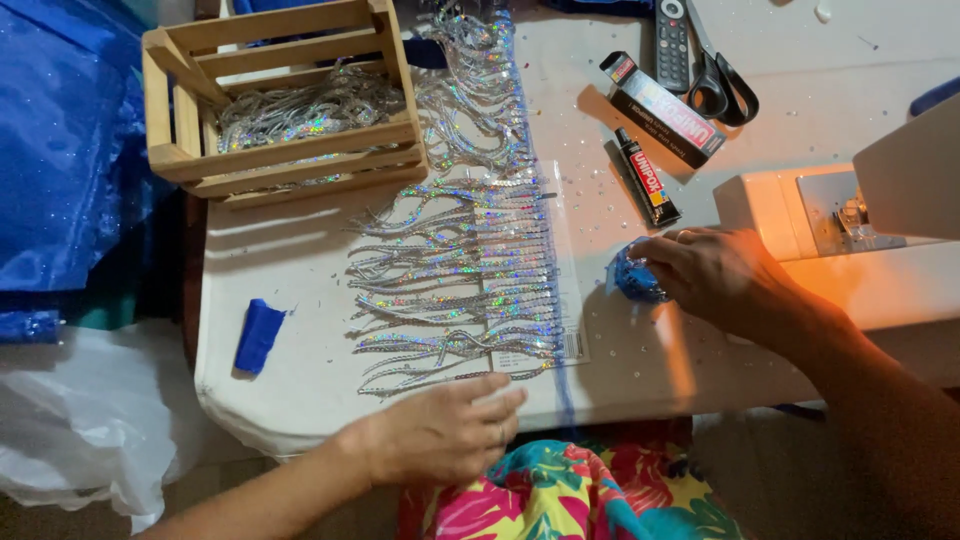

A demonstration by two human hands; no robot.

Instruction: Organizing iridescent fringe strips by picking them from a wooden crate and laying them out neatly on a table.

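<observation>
A fringe of silver holographic sequin strands [465, 280] lies spread across the white table [300, 250], sewn along a blue band on its right edge. My left hand [445, 430] rests at the table's near edge, its fingertips touching the lowest strands. To the right, my right hand [715, 275] grips a small piece of blue sequined fabric [632, 275] pressed to the tabletop beside the sewing machine.
A wooden crate [285, 100] with more sequin strands stands at the back left. A small blue roll [259, 335] lies at the left. A glue tube [647, 178], its box [663, 108], scissors [722, 80] and a remote [672, 42] lie behind. A white sewing machine [850, 220] is at right.
</observation>
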